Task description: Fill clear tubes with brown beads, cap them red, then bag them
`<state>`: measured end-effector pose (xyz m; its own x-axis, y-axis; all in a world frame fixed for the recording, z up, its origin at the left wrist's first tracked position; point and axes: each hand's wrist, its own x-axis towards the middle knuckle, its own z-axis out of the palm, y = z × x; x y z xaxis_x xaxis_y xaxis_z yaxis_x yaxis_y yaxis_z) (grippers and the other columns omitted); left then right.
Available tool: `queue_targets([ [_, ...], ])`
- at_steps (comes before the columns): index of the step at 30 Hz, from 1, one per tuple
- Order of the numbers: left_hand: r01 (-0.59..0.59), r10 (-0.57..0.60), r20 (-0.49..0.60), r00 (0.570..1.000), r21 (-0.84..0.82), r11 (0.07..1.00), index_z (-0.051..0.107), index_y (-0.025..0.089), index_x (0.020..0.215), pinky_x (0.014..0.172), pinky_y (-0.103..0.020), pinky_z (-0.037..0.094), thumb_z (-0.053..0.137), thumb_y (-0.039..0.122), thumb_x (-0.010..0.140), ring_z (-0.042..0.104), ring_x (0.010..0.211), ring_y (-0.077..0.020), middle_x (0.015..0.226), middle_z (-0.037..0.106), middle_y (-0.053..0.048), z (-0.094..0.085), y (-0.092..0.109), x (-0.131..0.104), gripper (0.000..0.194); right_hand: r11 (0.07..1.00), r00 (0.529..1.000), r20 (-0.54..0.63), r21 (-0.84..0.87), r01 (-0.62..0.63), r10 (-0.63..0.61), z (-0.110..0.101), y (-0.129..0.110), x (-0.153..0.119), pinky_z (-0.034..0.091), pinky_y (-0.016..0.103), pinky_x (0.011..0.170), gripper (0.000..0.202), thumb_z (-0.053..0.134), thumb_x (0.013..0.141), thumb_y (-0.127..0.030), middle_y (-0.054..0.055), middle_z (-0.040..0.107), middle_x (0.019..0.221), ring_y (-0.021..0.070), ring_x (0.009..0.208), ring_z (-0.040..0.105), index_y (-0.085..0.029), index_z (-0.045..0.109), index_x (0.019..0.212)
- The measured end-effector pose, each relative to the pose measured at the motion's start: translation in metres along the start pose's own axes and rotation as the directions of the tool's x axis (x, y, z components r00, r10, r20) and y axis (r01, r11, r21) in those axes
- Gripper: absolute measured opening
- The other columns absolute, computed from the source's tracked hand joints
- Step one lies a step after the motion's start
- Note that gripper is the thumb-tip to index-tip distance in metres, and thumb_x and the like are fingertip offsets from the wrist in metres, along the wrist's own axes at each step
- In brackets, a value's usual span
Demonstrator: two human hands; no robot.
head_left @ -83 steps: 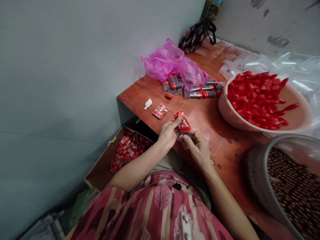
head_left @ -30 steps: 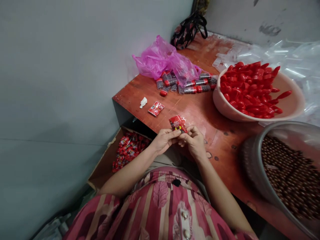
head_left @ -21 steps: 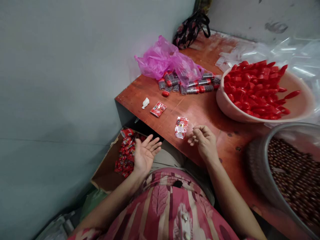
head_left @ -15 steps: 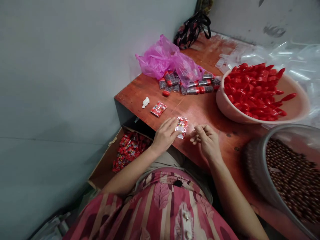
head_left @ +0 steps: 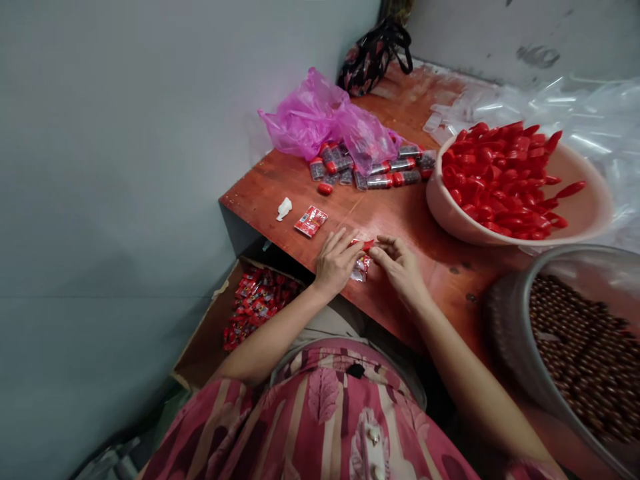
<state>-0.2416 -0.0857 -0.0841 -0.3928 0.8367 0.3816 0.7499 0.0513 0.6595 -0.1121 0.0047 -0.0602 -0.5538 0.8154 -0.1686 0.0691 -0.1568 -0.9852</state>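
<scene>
A small red printed plastic wrapper [head_left: 361, 268] lies near the table's front edge, its upper part lifted and folded over. My left hand [head_left: 336, 261] rests on its left side, fingers stretched out and nearly flat. On the other side my right hand [head_left: 401, 267] is closed, thumb and fingers pinching the wrapper's raised red edge. Just beyond my left hand sits a flat stack of similar red wrappers [head_left: 311, 221]. Beside that is a crumpled white scrap [head_left: 283, 209].
Red-capped clear tubes [head_left: 380, 181] lie by a pink plastic bag [head_left: 313, 117]. A bowl of red plastic pieces [head_left: 440, 207] and a grey tub of brown balls [head_left: 523, 293] stand right. Below the left edge, a carton [head_left: 200, 343] holds red packets. A floral bag [head_left: 367, 63] sits behind.
My right hand has moved left to the wrapper and taken its upper edge. The wrapper, flat before, is now folded over. The view has shifted slightly.
</scene>
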Motion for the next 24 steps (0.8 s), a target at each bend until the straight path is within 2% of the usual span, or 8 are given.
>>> queue_targets([
  [2,0.032,-0.036,-0.031,0.999,-0.14,0.99,0.071,0.024,0.11,0.114,-0.045,0.033,0.058,0.027,0.088,0.05,0.131,-0.0257,0.132,0.062,-0.007,-0.004,0.005,0.001,0.026,0.997,1.0,0.018,0.08,-0.02,0.018,0.006,-0.002,0.007,0.05,0.027,0.064,0.046,0.077,0.067,-0.044,-0.003,0.064,0.075,0.0121,0.067,0.06,-0.021,0.056,0.101],
  [5,0.239,-0.251,0.024,0.968,-0.405,0.882,0.065,0.024,0.122,0.107,-0.04,0.043,0.065,0.036,0.083,0.059,0.12,-0.0257,0.128,0.064,-0.008,-0.012,0.01,0.003,0.041,0.993,1.0,0.014,0.115,-0.014,0.012,0.011,-0.013,0.013,0.045,0.025,0.059,0.044,0.077,0.066,-0.038,-0.007,0.057,0.064,0.0099,0.057,0.054,-0.021,0.056,0.1],
  [7,0.423,-0.396,0.183,0.9,-0.585,0.692,0.068,0.021,0.117,0.095,-0.037,0.052,0.067,0.043,0.08,0.068,0.102,-0.0242,0.112,0.072,-0.008,-0.018,0.01,0.005,0.043,0.996,0.998,0.063,0.084,-0.031,0.025,0.012,-0.022,0.017,0.042,0.024,0.058,0.044,0.078,0.065,-0.036,-0.008,0.057,0.062,0.0096,0.055,0.053,-0.02,0.056,0.1],
  [10,0.605,-0.467,0.435,0.77,-0.731,0.315,0.075,0.015,0.09,0.077,-0.031,0.058,0.074,0.046,0.072,0.07,0.075,-0.0182,0.083,0.074,-0.006,-0.024,0.007,0.009,0.036,0.997,0.976,0.2,-0.007,-0.08,0.08,0.014,-0.032,0.029,0.04,0.025,0.056,0.043,0.079,0.063,-0.035,-0.006,0.06,0.063,0.0096,0.055,0.053,-0.018,0.058,0.096],
  [13,0.638,-0.494,0.536,0.685,-0.768,0.051,0.073,0.011,0.078,0.067,-0.025,0.058,0.084,0.04,0.06,0.068,0.066,-0.0137,0.075,0.071,-0.005,-0.029,0.005,0.012,0.036,0.993,0.957,0.274,-0.092,-0.07,0.093,0.019,-0.039,0.043,0.041,0.025,0.057,0.037,0.078,0.061,-0.034,-0.003,0.063,0.065,0.0101,0.055,0.054,-0.017,0.06,0.088],
  [16,0.573,-0.507,0.545,0.668,-0.811,-0.117,0.073,0.012,0.08,0.066,-0.026,0.059,0.087,0.036,0.055,0.069,0.069,-0.0144,0.079,0.072,-0.005,-0.031,0.004,0.014,0.038,0.989,0.945,0.318,-0.144,-0.024,0.07,0.028,-0.045,0.051,0.046,0.027,0.062,0.035,0.076,0.064,-0.035,-0.001,0.065,0.071,0.0119,0.061,0.059,-0.017,0.061,0.089],
  [20,0.489,-0.587,0.453,0.671,-0.866,-0.11,0.071,0.011,0.072,0.067,-0.028,0.059,0.088,0.039,0.053,0.07,0.066,-0.016,0.072,0.072,-0.005,-0.032,-0.002,0.016,0.038,0.95,0.91,0.408,-0.305,0.069,0.065,0.032,-0.055,0.069,0.048,0.029,0.065,0.036,0.072,0.071,-0.043,0.002,0.067,0.077,0.0155,0.068,0.061,-0.018,0.061,0.094],
  [24,0.524,-0.626,0.424,0.654,-0.851,-0.029,0.069,0.008,0.062,0.067,-0.027,0.057,0.089,0.039,0.05,0.069,0.061,-0.0163,0.063,0.07,-0.005,-0.033,-0.004,0.019,0.039,0.671,0.985,0.109,-0.721,0.17,-0.132,0.025,-0.063,0.121,0.048,0.038,0.076,0.033,0.057,0.085,-0.05,0.009,0.066,0.087,0.0239,0.086,0.062,-0.02,0.065,0.097],
])
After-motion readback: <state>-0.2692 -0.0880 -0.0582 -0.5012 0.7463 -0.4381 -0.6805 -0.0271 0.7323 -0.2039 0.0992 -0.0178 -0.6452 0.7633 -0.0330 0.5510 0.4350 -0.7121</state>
